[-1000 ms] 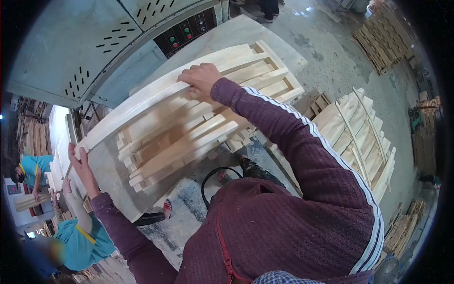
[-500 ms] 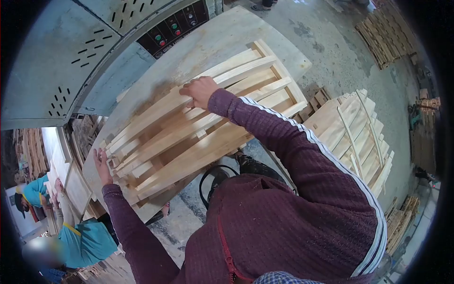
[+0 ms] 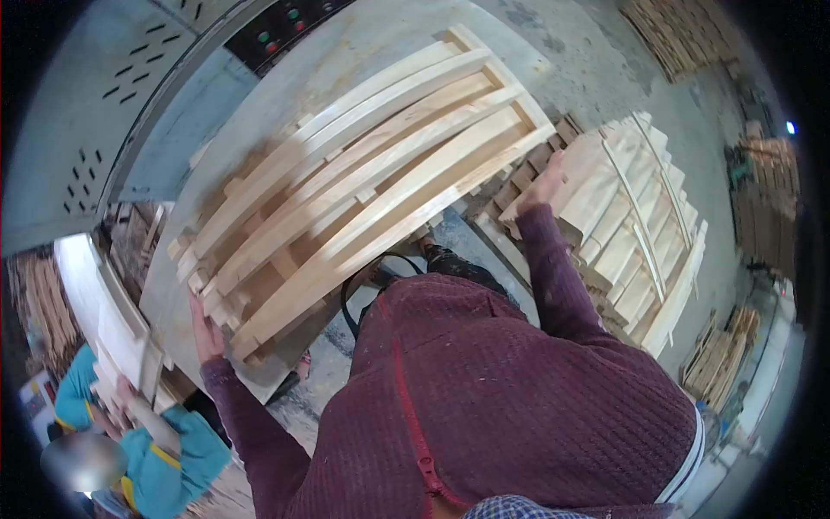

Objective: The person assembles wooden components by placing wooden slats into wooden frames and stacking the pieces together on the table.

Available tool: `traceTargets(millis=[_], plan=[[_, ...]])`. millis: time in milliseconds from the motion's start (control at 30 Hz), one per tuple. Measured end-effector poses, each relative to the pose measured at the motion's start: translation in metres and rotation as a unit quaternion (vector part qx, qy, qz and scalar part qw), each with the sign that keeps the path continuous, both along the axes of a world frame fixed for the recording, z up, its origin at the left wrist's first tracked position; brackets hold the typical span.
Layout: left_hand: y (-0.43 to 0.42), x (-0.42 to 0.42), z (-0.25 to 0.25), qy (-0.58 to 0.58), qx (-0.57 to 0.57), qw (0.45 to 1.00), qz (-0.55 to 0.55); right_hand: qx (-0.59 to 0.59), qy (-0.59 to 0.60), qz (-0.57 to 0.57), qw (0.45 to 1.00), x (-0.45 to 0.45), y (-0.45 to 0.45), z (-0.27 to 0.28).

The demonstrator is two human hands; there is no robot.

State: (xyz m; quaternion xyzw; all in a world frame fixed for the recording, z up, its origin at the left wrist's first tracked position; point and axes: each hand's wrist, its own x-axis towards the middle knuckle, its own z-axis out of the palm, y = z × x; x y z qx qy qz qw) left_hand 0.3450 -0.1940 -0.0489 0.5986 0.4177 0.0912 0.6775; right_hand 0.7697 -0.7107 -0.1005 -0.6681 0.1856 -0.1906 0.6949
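Note:
Long curved wooden slats (image 3: 432, 203) lie side by side in a layered pile on the pale worktable (image 3: 354, 48), with a crosspiece at their far right end. At the pile's lower left end is my left hand (image 3: 207, 333), its fingers stretched up against the slat ends. My right hand (image 3: 545, 183) is off the pile, to its right, with fingers extended and nothing seen in them. It is close to the edge of a stack of pale boards (image 3: 635, 208); whether it touches them I cannot tell.
A grey-blue machine cabinet (image 3: 78, 104) with a black button panel (image 3: 281, 30) stands behind the table. At lower left are a person in a teal shirt (image 3: 177, 458) and another person's teal sleeve (image 3: 76, 389). More wood stacks (image 3: 683, 35) rest on the concrete floor.
My right hand has left the top of the slats and swung right towards the board stack. The left hand stays at the slat ends, and the view has shifted slightly.

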Motion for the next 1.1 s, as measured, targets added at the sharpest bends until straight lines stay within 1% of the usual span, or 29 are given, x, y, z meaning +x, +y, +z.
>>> traceTargets(millis=[33,67,100,167,200,233,267,300,333,367,400,433,467,500,567,600,633,667,700,733,767,833,900,967,1000,1033,1067,1100], plan=[[-0.001,-0.003,-0.006,-0.029,-0.059,0.997,0.038,0.124,0.025,-0.04,0.991,0.006,0.002,-0.013],[-0.001,-0.005,-0.012,-0.056,-0.116,0.989,0.077,0.27,0.014,0.028,0.962,0.026,0.009,-0.032],[-0.001,-0.007,-0.017,-0.059,-0.116,0.989,0.067,0.409,-0.001,0.1,0.907,0.042,0.02,-0.043],[0.001,-0.014,-0.027,0.013,0.07,0.995,0.067,0.367,0.044,0.055,0.927,0.033,0.051,0.007],[0.0,-0.017,-0.031,0.011,0.072,0.995,0.062,0.385,0.058,0.117,0.913,0.026,0.046,0.006],[-0.002,-0.021,-0.035,0.009,0.175,0.984,-0.026,0.385,0.056,0.114,0.914,0.018,0.043,0.01],[-0.003,-0.025,-0.038,0.007,0.275,0.955,-0.111,0.355,0.133,0.052,0.924,0.009,0.04,0.015],[-0.009,-0.024,-0.032,0.007,0.276,0.955,-0.112,0.324,0.209,-0.01,0.923,-0.002,0.041,0.018],[-0.021,-0.016,-0.021,0.006,0.156,0.988,-0.003,0.327,0.206,-0.008,0.922,-0.015,0.043,0.02],[-0.028,-0.008,-0.014,0.002,0.031,0.994,0.106,0.305,0.21,0.054,0.927,-0.029,0.046,0.02],[-0.027,-0.011,-0.021,-0.001,0.034,0.994,0.108,0.281,0.215,0.115,0.928,-0.041,0.048,0.021],[-0.029,-0.021,-0.034,-0.064,-0.007,0.991,0.117,0.284,0.212,0.116,0.928,-0.048,0.055,0.022],[-0.028,-0.027,-0.041,-0.128,-0.048,0.983,0.124,0.304,0.205,0.19,0.911,-0.052,0.065,0.024],[-0.029,-0.026,-0.04,-0.134,-0.047,0.982,0.123,0.321,0.195,0.263,0.889,-0.052,0.072,0.027],[-0.035,-0.023,-0.035,-0.115,-0.103,0.976,0.151,0.307,0.183,0.266,0.895,-0.047,0.077,0.03],[-0.037,-0.023,-0.038,-0.123,-0.1,0.976,0.148,0.294,0.177,0.267,0.901,-0.038,0.079,0.03],[-0.041,-0.023,-0.045,-0.155,-0.099,0.977,0.109,0.295,0.17,0.268,0.901,-0.026,0.081,0.028],[-0.048,-0.013,-0.043,-0.185,-0.097,0.975,0.069,0.292,0.169,0.296,0.894,-0.012,0.081,0.023],[-0.054,0.0,-0.042,-0.188,-0.095,0.975,0.066,0.29,0.169,0.322,0.885,0.003,0.081,0.019],[-0.07,0.025,-0.03,-0.157,-0.097,0.978,0.099,0.25,0.19,0.343,0.885,0.025,0.084,0.019],[-0.083,0.049,-0.021,-0.127,-0.098,0.978,0.133,0.252,0.186,0.345,0.885,0.049,0.086,0.018],[-0.098,0.087,-0.015,-0.118,-0.083,0.982,0.119,0.245,0.189,0.412,0.857,0.103,0.094,0.015],[-0.11,0.135,-0.011,-0.175,0.007,0.983,0.048,0.199,0.196,0.337,0.899,0.171,0.111,-0.026],[-0.098,0.174,-0.022,-0.099,-0.074,0.99,0.074,0.135,0.202,0.29,0.926,0.242,0.125,-0.065],[-0.081,0.179,-0.055,-0.093,-0.003,0.995,0.047,0.142,0.186,0.336,0.912,0.267,0.127,-0.065],[-0.065,0.196,-0.077,-0.143,-0.023,0.989,0.011,0.15,0.168,0.382,0.896,0.291,0.129,-0.065],[-0.068,0.238,-0.051,-0.018,-0.11,0.987,0.116,0.158,0.151,0.425,0.878,0.315,0.129,-0.064],[-0.065,0.255,-0.057,-0.061,0.014,0.997,0.039,0.278,0.159,0.43,0.845,0.312,0.141,-0.04]])
